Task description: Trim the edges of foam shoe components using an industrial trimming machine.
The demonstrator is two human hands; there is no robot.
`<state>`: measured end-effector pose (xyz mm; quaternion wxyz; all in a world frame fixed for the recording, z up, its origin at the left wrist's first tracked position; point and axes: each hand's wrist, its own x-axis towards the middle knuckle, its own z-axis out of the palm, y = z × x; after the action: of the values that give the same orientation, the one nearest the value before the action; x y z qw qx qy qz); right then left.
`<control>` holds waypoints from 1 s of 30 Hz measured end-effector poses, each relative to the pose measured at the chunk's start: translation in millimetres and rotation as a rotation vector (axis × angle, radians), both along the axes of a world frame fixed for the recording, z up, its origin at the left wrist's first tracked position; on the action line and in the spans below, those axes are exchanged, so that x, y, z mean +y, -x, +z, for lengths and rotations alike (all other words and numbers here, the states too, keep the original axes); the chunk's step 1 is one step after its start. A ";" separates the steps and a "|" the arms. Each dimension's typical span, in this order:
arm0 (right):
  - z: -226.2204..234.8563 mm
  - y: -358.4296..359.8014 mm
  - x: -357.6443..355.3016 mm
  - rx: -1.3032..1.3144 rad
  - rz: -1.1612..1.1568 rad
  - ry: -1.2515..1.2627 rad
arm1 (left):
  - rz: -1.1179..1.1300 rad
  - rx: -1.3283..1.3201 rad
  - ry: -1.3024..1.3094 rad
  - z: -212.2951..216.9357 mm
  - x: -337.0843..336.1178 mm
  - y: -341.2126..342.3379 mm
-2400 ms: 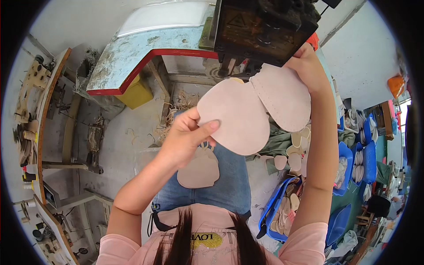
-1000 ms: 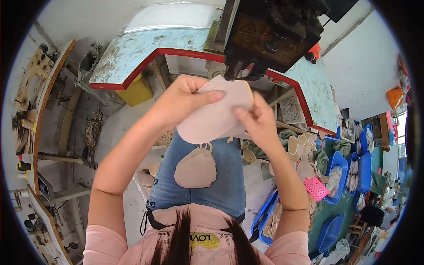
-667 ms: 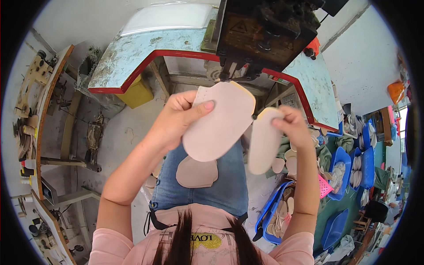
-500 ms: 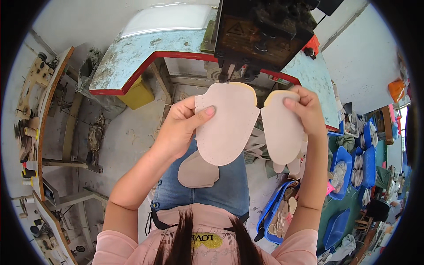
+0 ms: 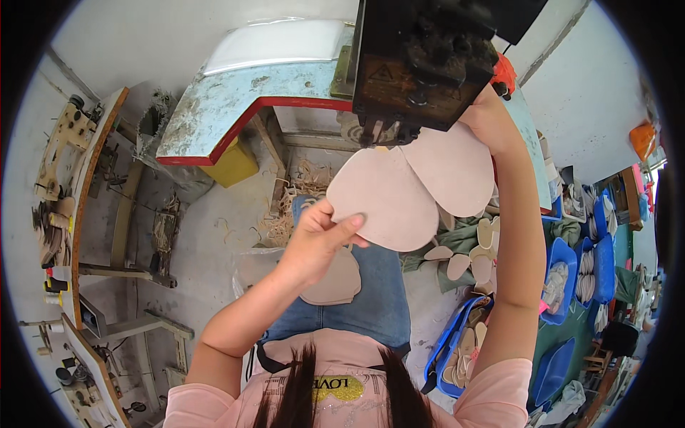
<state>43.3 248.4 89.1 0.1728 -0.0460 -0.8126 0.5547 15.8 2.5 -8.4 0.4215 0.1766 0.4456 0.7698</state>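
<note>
Below your left fingers [image 5: 351,224], flat pieces [image 5: 340,282] lie on your lap [image 5: 383,292]. Your left hand [image 5: 317,242] pinches a pale pad [image 5: 385,198] by its left edge; it looks light and bendable, best held by the rim. Just beyond those fingers, your right hand [image 5: 492,123] meets a second pad [image 5: 457,175]; its grip, hidden behind the machine [image 5: 421,78], cannot be told.

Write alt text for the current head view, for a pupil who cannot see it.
A person's left hand pinches a pale, rounded piece by a dark machine head, and the right hand, partly hidden behind it, is at a second piece. Similar pieces lie on the person's lap; a blue tub stands at right.
</note>
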 end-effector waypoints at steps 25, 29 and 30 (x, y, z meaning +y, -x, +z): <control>-47.5 -37.8 -64.9 0.061 -0.284 -0.105 | -0.179 1.565 0.599 -134.5 -41.3 -3.2; -62.1 -40.1 -81.9 0.150 -0.342 -0.032 | 0.057 0.518 0.306 -86.7 -6.4 42.8; -67.3 -39.9 -83.7 0.153 -0.353 -0.020 | 0.026 0.368 0.260 -52.8 1.0 48.1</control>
<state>83.3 164.7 21.8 0.3294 -0.1439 -0.7819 0.5093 -32.3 3.5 -61.2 0.3422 0.2522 0.6128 0.6661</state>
